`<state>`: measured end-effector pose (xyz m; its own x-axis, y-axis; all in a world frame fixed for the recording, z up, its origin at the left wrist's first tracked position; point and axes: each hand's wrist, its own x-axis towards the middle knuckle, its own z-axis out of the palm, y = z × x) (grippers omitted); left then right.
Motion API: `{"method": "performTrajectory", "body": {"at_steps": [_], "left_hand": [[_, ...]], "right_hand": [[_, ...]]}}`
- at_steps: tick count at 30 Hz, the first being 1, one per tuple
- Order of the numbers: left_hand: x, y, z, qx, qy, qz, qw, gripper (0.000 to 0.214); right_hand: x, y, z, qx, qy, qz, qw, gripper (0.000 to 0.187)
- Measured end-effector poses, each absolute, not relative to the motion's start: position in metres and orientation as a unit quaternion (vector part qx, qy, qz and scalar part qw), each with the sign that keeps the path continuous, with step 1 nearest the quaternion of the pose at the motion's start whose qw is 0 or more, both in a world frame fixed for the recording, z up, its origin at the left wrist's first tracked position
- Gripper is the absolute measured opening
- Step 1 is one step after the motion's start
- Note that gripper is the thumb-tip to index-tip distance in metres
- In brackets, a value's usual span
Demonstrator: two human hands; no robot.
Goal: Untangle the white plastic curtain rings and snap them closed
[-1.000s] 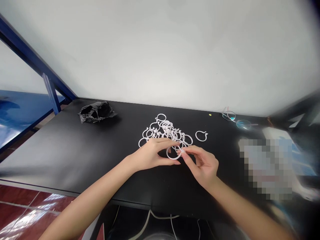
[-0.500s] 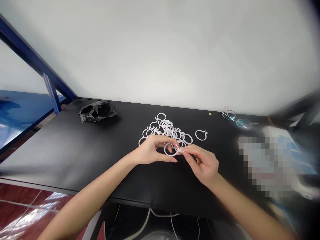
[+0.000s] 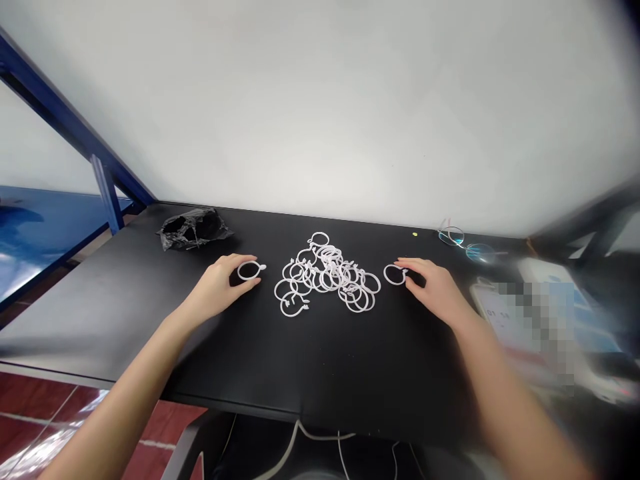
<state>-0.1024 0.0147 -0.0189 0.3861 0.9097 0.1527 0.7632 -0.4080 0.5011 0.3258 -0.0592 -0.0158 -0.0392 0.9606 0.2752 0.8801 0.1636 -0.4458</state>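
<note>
White plastic curtain rings with small clasps lie in a loose pile (image 3: 325,270) on the black table (image 3: 340,373). To the left of the pile, my left hand (image 3: 220,283) curves around a closed-looking ring (image 3: 241,274), thumb and fingers apart on either side of it. On the opposite side, my right hand (image 3: 435,287) reaches a single ring (image 3: 386,275) from the right. Its fingertips are at the clasp end, with the thumb spread below. Whether the fingers touch that ring is hard to see.
A crumpled black plastic bag (image 3: 193,230) is at the back left. Eyeglasses (image 3: 477,252) and a small yellow-green speck (image 3: 415,234) lie at the back right. Blurred white items (image 3: 520,327) sit by my right forearm. A blue metal frame (image 3: 107,193) stands at the left, and cables (image 3: 285,453) hang below the edge.
My hands have parted from over the pile. The left one moved left along with the ring both were at; the right one moved to the single ring at the right.
</note>
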Motion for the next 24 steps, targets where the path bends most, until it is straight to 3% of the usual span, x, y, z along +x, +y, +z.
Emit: {"method": "performTrajectory", "body": {"at_steps": [5, 8, 11, 14, 18, 24], "left_hand": [[-0.116, 0.020, -0.028, 0.823, 0.514, 0.156, 0.185, 0.063], [-0.107, 0.017, -0.005, 0.827, 0.512, 0.113, 0.203, 0.076], [-0.070, 0.001, 0.027, 0.831, 0.490, 0.187, 0.186, 0.063], [-0.015, -0.020, 0.039, 0.885, 0.362, 0.232, 0.178, 0.061], [0.033, -0.035, 0.016, 0.929, 0.236, 0.278, 0.069, 0.059], [0.031, -0.038, -0.009, 0.918, 0.203, 0.341, 0.030, 0.045]], "right_hand": [[0.326, -0.060, -0.015, -0.644, -0.707, 0.123, 0.264, 0.016], [0.315, -0.063, -0.006, -0.644, -0.681, 0.118, 0.327, 0.015], [0.286, -0.071, 0.003, -0.601, -0.680, 0.100, 0.408, 0.009], [0.247, -0.083, 0.006, -0.499, -0.729, 0.113, 0.455, 0.005], [0.212, -0.097, 0.003, -0.403, -0.753, 0.115, 0.507, 0.016], [0.201, -0.105, -0.003, -0.387, -0.740, 0.137, 0.533, 0.023]]}}
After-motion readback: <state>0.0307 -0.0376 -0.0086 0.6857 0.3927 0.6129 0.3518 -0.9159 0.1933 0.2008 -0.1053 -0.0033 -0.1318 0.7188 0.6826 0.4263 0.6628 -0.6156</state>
